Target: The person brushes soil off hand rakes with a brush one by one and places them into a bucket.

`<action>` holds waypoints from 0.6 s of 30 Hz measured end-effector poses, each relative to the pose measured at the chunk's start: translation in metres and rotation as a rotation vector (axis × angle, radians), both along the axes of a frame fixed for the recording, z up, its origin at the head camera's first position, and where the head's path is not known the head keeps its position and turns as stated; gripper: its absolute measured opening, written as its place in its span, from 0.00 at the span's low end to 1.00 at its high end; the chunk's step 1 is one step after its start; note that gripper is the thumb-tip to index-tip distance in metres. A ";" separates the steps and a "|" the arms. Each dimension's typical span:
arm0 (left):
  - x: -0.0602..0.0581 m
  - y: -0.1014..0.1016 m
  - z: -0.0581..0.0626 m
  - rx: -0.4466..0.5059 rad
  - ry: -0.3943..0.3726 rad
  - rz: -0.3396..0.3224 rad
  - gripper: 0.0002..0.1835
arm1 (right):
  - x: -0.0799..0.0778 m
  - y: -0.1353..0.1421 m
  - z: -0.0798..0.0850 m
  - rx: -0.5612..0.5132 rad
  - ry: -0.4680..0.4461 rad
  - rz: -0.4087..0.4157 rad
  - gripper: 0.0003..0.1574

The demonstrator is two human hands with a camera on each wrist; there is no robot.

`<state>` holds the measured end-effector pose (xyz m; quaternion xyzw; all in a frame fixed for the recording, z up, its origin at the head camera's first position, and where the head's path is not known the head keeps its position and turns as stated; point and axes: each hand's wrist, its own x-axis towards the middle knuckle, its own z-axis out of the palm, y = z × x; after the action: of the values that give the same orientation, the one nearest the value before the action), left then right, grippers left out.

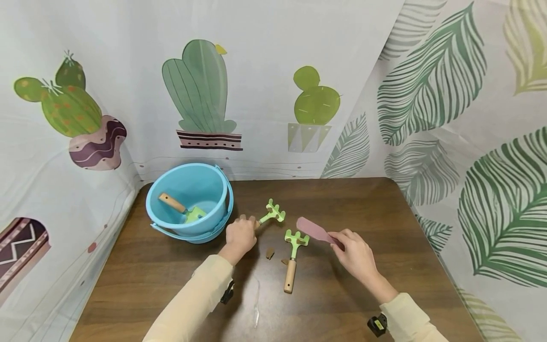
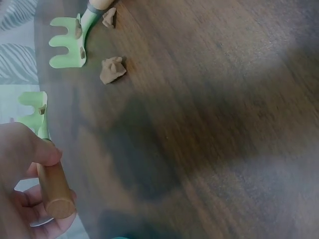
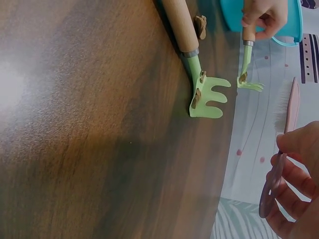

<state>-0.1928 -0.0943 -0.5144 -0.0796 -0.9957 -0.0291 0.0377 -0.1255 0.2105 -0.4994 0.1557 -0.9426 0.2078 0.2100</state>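
My left hand point(image 1: 241, 237) grips the wooden handle of a small green hand rake point(image 1: 273, 212), just right of the blue bucket. Brown bits stick to its tines in the left wrist view. In my right hand point(image 1: 356, 254) is a pink brush point(image 1: 315, 230); its pale bristles point(image 3: 281, 107) show in the right wrist view. A second green hand rake point(image 1: 290, 275) lies on the table between the hands, tines pointing away, with brown bits point(image 3: 196, 97) on it. Beside it sit a brown clump point(image 1: 270, 252) and a smaller piece point(image 2: 109, 18).
The blue bucket point(image 1: 183, 179) stands at the table's back left, holding a green shovel with a wooden handle point(image 1: 172, 202). Its handle hangs down around the outside. A clear strip point(image 1: 257, 308) lies on the wooden table point(image 1: 342, 308) near the front. Printed cloth point(image 1: 265, 57) hangs behind.
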 end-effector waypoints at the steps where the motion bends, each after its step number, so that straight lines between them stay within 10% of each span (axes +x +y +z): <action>1: 0.001 0.000 0.001 0.002 0.005 -0.005 0.12 | 0.000 -0.001 0.000 -0.001 0.000 0.001 0.19; 18: 0.018 -0.009 0.019 0.024 0.119 -0.090 0.08 | -0.004 -0.012 0.008 -0.010 -0.011 0.013 0.18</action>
<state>-0.1744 -0.1036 -0.4955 -0.1256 -0.9867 -0.0379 0.0964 -0.1297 0.1985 -0.4915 0.1596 -0.9416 0.2148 0.2043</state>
